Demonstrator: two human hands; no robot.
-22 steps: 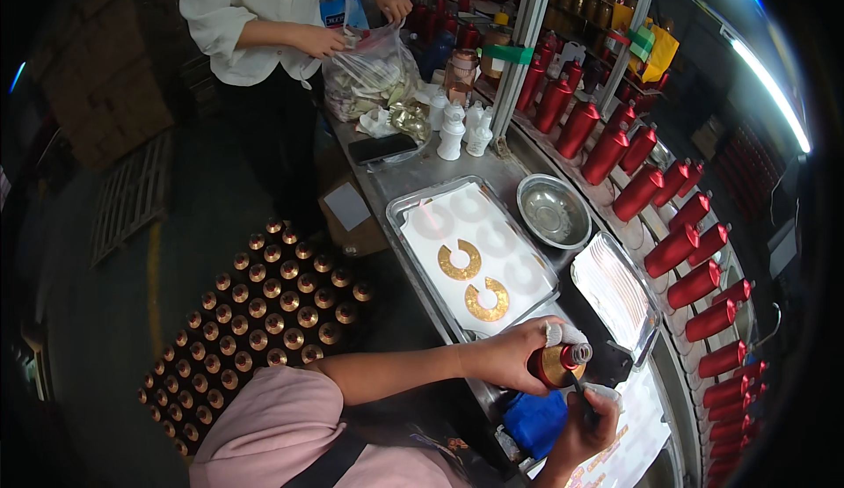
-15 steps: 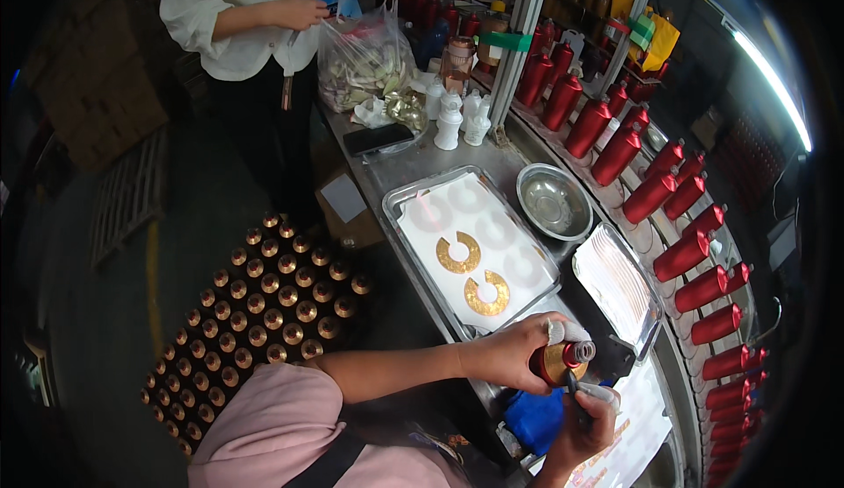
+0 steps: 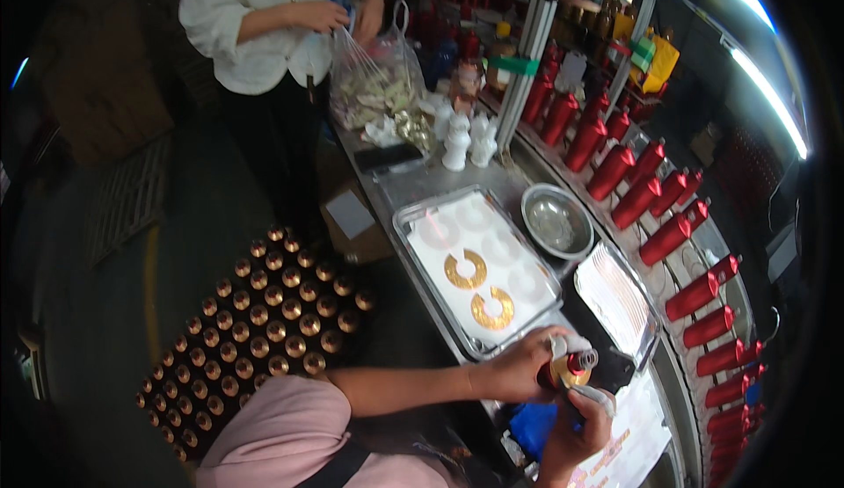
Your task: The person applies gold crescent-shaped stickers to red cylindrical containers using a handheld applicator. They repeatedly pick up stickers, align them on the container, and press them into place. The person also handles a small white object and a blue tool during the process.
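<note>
Steel bench (image 3: 413,191): left hand (image 3: 514,372) grip still round small bottle (image 3: 570,367); right hand (image 3: 576,426) prob. pinching tool, unchanged.

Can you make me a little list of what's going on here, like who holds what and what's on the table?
Left hand: holds a small red bottle with a gold band
Right hand: holds a thin tool close to the bottle
Tray: two gold C-shaped rings lie on white paper
Bowl: shiny metal, right of the tray
Rail on the right: a long row of red bottles
Floor: crate of gold-topped bottles
Other person: handles a clear bag
</note>
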